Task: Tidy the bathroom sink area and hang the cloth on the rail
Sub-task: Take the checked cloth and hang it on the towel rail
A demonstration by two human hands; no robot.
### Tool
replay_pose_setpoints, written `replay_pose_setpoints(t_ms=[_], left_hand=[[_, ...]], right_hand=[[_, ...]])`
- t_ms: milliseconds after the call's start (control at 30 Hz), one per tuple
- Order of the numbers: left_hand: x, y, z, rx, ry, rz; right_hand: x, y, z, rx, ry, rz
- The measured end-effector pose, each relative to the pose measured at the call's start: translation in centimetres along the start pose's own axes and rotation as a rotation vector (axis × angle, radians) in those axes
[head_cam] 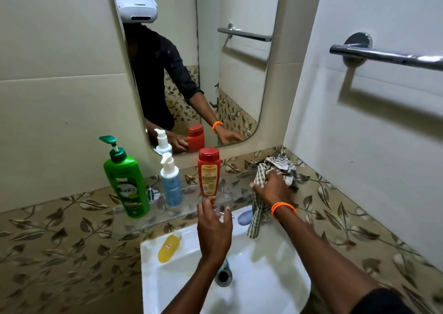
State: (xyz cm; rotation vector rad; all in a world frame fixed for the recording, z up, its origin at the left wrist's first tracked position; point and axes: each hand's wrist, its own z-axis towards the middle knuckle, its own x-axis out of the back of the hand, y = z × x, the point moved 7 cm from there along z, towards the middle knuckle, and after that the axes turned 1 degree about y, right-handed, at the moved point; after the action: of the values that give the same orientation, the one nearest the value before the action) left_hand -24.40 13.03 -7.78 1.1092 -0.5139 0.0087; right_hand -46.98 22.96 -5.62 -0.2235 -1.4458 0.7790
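Checked cloth [275, 169] bunched under right hand [273, 189]; left hand [213, 227], fingers spread, touches red bottle [208, 172].

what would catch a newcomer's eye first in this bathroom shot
Probably the green pump bottle at the left end of the clear shelf, with the red bottle further right, the left hand at its base. At the shelf's right end the right hand grips the checked cloth.

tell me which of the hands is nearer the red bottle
Left. The left hand is right at the base of the red bottle on the glass shelf, fingers at its bottom. The right hand is off to the bottle's right, gripping the checked cloth.
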Motion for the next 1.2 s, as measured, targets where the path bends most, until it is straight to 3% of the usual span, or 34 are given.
replay_pose_setpoints(t_ms=[67, 200, 300, 433, 533, 600, 633, 733, 800, 967, 1067, 1200], left_hand=[[-1.1, 0.8, -0.4, -0.064, -0.053, -0.003], [-2.7, 3.0, 0.2, -0.179, -0.136, -0.031], [-4.4, 4.6, 1.6, -0.187, -0.301, -0.014], [-7.4, 7.1, 0.9, -0.158, -0.689, 0.045], [-8.6, 8.9, -0.6, -0.169, -0.744, -0.045], [-9.0, 9.9, -1.4, -0.11, -0.776, -0.125], [-9.0, 10.5, -1.9, 0.0, -0.839, -0.259], [-9.2, 13.2, -2.8, 0.37, -0.92, -0.788], [-8.8, 15.5, -2.4, 0.494, -0.874, -0.94], [-7.9, 19.4, -3.9, 0.585, -0.937, -0.88], [-7.8, 20.2, -4.9, 0.672, -0.963, -0.852], [-6.3, 22.3, -5.4, 0.631, -1.188, -0.84]], right_hand=[[-1.2, 0.2, 0.0, -0.012, -0.082, -0.029], [0.5, 0.7, 1.1, -0.028, -0.055, 0.157], [3.9, 0.9, 0.5, -0.034, -0.047, 0.499], [7.8, 1.1, -0.4, -0.246, -0.243, 1.2], [11.3, 1.5, -0.1, -0.36, -0.197, 1.353], [13.0, 2.2, -0.1, -0.42, -0.179, 1.393], [13.7, 2.7, -0.3, -0.416, -0.188, 1.384], [15.7, 4.1, -2.1, -0.281, -0.207, 1.058], [17.1, 5.3, -4.4, -0.131, -0.145, 0.894], [18.1, 5.4, -12.9, 0.306, -0.275, 0.885], [19.4, 6.2, -14.2, 0.307, -0.134, 0.855], [23.8, 7.9, -14.3, 0.183, 0.059, 0.861]])
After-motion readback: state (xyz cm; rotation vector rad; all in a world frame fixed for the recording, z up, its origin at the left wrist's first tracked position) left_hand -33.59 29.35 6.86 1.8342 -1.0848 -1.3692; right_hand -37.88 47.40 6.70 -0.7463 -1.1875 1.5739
